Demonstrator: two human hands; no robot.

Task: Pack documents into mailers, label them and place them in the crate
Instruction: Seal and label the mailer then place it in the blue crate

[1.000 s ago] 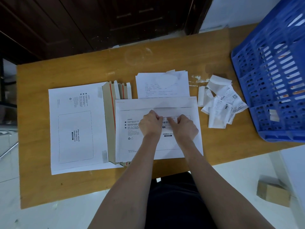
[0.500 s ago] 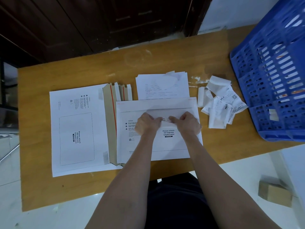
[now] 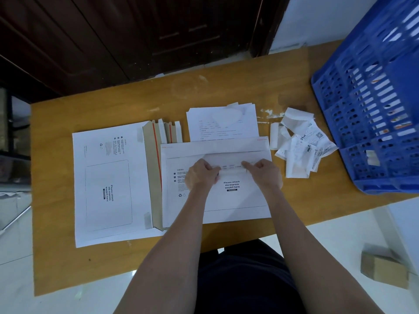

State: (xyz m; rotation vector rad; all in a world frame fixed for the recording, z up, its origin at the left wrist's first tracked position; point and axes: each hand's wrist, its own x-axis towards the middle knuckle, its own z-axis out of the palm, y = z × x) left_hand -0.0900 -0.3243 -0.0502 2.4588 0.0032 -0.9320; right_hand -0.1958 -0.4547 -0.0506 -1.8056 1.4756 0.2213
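A white cardboard mailer (image 3: 244, 200) lies flat in front of me on the wooden table (image 3: 113, 109), its printed "Please attach waybill here" box facing up. My left hand (image 3: 200, 175) and my right hand (image 3: 264, 173) rest on its upper part, each pinching one end of a thin label strip (image 3: 231, 168) that lies across the mailer. A stack of documents (image 3: 223, 124) sits just beyond the mailer. The blue crate (image 3: 371, 105) stands at the table's right end.
A pile of empty mailers (image 3: 106, 184) lies to the left, with open flaps showing red tear strips. Crumpled label backings and waybill scraps (image 3: 301, 143) lie between the mailer and the crate. A small cardboard box (image 3: 383, 268) is on the floor at right.
Both hands have moved up the mailer and apart, uncovering the "Please attach waybill here" print. The label between the fingers is now farther up the mailer.
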